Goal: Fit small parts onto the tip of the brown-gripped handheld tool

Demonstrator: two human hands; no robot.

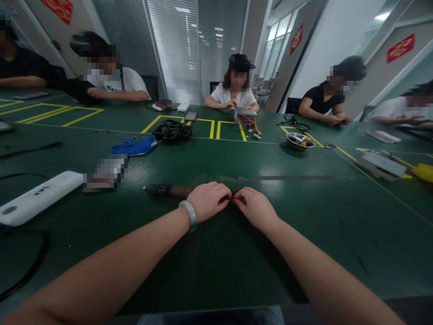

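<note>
My left hand (pixel 209 201), with a pale bangle (pixel 189 215) on its wrist, and my right hand (pixel 254 206) meet over the green table (pixel 216 271). Both have fingertips pinched around a tiny dark item between them, too small and hidden to name. Just behind my left hand lies an electric screwdriver (pixel 169 191), its black tip pointing left. The left hand covers the screwdriver's right end.
To the left are a white elongated device (pixel 40 197), a blurred flat item (pixel 106 173) and a blue glove (pixel 133 146). Farther back stand black trays (pixel 172 130), a metal bowl of parts (pixel 300 141) and a power supply with wires (pixel 241 115). Several people sit across the table.
</note>
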